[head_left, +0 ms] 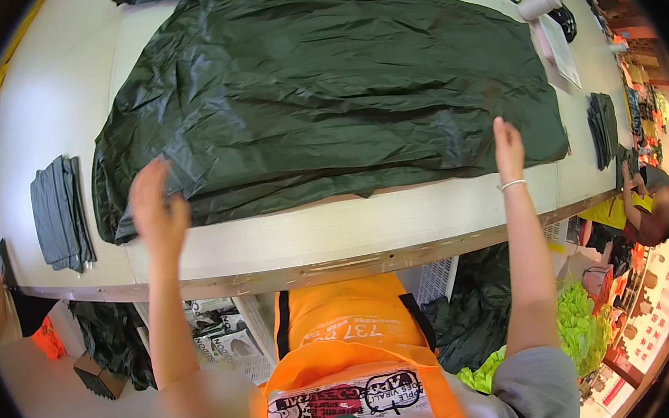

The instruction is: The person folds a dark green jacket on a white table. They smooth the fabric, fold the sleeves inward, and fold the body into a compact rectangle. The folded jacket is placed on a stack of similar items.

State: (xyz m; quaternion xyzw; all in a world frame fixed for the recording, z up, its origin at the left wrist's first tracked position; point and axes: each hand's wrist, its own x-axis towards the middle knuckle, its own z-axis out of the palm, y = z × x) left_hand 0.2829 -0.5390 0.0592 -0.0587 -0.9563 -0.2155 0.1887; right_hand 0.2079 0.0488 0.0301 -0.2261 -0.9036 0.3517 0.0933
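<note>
A large dark green sheet of thin, shiny fabric (pixel 340 89), creased all over, lies spread across the pale table; the folds hide what kind of piece it is. Over its near left corner is my left hand (pixel 157 204), fingers loosely bent and thumb apart, with nothing seen in its grasp. Toward the right end, my right hand (pixel 509 148) rests at the near part of the fabric. Its fingers point away from me, fairly close together, and no pinched fold shows. A thin white band circles my right wrist.
Folded dark green bundles lie on the table, one at left (pixel 61 214) and one at right (pixel 603 130). A white roll (pixel 539 5) and black cords (pixel 565 21) sit at far right. Bright yellow-green fabric (pixel 579 323) is piled below. Other people work at both sides.
</note>
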